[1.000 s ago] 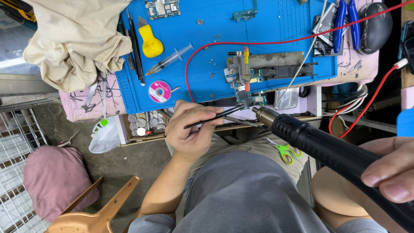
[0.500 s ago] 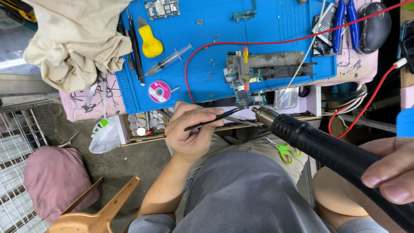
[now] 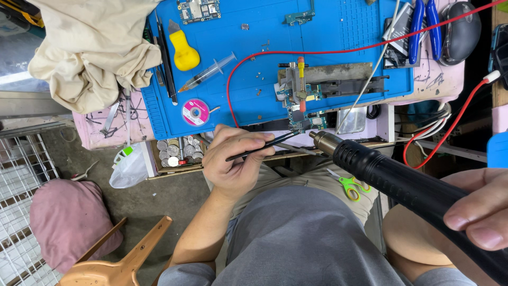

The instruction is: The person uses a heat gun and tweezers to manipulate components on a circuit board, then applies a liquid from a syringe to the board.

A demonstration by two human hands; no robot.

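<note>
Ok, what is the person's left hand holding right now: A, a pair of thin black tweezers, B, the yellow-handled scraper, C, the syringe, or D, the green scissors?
A: the left hand pinches thin black tweezers whose tips point toward the circuit board, while the right hand grips the black hot-air tool.

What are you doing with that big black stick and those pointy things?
A person sits at a blue work mat. Their left hand holds thin black tweezers pointing toward a small circuit board clamped at the mat's near edge. Their right hand grips a thick black hot-air tool, its metal nozzle aimed near the same board. A syringe and a yellow-handled scraper lie untouched on the mat.
</note>
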